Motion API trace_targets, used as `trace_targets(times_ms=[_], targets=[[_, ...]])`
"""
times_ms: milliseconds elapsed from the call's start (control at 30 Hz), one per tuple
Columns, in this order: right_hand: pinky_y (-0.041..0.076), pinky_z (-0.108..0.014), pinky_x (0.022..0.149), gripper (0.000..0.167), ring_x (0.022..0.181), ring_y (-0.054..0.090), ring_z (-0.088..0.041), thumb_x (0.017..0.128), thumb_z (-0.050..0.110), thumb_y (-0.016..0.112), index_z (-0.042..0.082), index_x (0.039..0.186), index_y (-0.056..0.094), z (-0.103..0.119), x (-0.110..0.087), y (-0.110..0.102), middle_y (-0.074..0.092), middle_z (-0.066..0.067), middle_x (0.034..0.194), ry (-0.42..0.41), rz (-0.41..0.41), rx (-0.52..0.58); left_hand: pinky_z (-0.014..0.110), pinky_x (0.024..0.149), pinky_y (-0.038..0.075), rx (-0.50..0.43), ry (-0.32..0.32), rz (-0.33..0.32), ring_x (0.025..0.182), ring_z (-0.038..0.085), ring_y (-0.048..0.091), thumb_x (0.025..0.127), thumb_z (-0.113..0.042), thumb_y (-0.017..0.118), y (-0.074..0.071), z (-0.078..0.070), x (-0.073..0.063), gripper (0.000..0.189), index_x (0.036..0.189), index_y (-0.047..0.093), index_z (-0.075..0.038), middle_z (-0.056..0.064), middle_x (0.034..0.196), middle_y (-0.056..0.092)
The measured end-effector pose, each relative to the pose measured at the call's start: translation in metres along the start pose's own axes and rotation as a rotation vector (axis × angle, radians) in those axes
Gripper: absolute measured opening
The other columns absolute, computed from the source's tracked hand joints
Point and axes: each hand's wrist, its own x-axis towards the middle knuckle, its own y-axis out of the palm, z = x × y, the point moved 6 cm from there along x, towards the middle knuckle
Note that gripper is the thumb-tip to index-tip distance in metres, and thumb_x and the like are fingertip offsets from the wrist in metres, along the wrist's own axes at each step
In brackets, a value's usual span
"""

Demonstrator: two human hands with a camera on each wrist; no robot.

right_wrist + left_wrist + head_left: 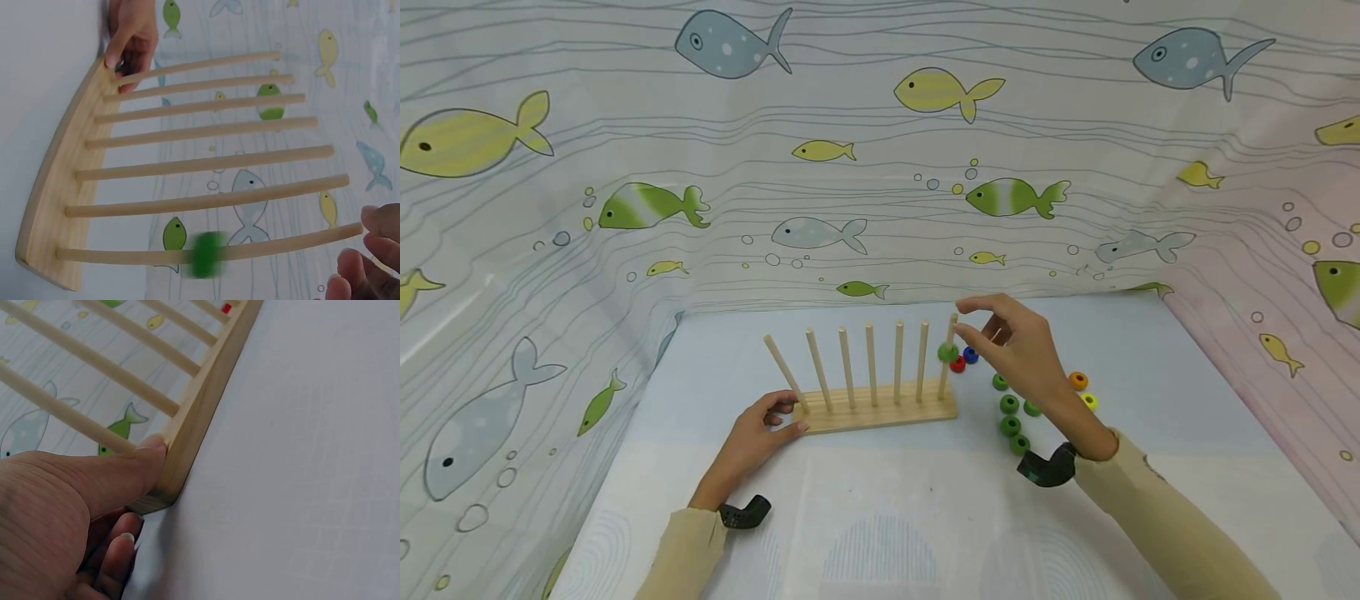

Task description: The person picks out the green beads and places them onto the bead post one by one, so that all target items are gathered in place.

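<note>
A wooden peg rack [880, 412] with a row of upright pegs stands on the table. My left hand [760, 429] grips its left end, thumb on the top face of the base and fingers around the end, as the left wrist view shows. At the tip of the rightmost peg [294, 245], my right hand [1026, 354] is held with thumb and fingers parted and nothing between them. Partway down that peg sits a green bead [206, 255], blurred in the right wrist view and above the base. The other pegs carry no beads.
Several loose green beads [1009, 404] lie right of the rack, partly under my right hand. A red bead [957, 364] and a blue bead [971, 355] sit behind the rightmost peg. An orange bead [1078, 381] and a yellow bead [1088, 402] lie beyond my right wrist.
</note>
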Motion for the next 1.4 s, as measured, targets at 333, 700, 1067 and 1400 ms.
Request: trace_targets(times_ms=[333,700,1067,1400], targets=[[0.05,-0.025,0.056,0.025,0.063,0.057,-0.013,0.093,0.016,0.079,0.012,0.118,0.074,-0.017,-0.019,-0.004,0.067,0.002,0.092,0.074,0.03,-0.055,0.047,0.1,0.044,0.007,0.002,0.002,0.113,0.027,0.056,0.091,-0.035,0.082,0.002,0.0,0.0,0.061,0.141,0.057,-0.011,0.011,0.131,0.061],[0.048,-0.026,0.054,0.023,0.064,0.056,-0.013,0.096,0.022,0.077,0.015,0.118,0.074,-0.041,-0.046,-0.004,0.067,0.006,0.09,0.147,0.077,-0.049,0.046,0.099,0.044,0.017,0.003,-0.002,0.112,0.027,0.056,0.091,-0.034,0.082,0.002,0.001,0.001,0.06,0.141,0.057,-0.011,0.01,0.131,0.061],[0.047,-0.027,0.054,0.017,0.064,0.056,-0.011,0.094,0.023,0.079,0.021,0.111,0.077,-0.062,-0.07,-0.004,0.067,0.009,0.091,0.182,0.096,-0.105,0.049,0.1,0.043,0.022,0.01,0.018,0.115,0.029,0.055,0.092,-0.038,0.079,0.001,0.0,0.001,0.062,0.143,0.055,-0.011,0.012,0.134,0.059],[0.043,-0.025,0.051,0.02,0.061,0.052,-0.011,0.09,0.014,0.083,0.015,0.109,0.078,-0.077,-0.095,-0.001,0.067,0.009,0.089,0.186,0.102,-0.101,0.048,0.1,0.043,0.018,0.01,0.023,0.116,0.029,0.054,0.092,-0.04,0.079,0.001,0.0,0.001,0.064,0.144,0.054,-0.011,0.012,0.135,0.058]])
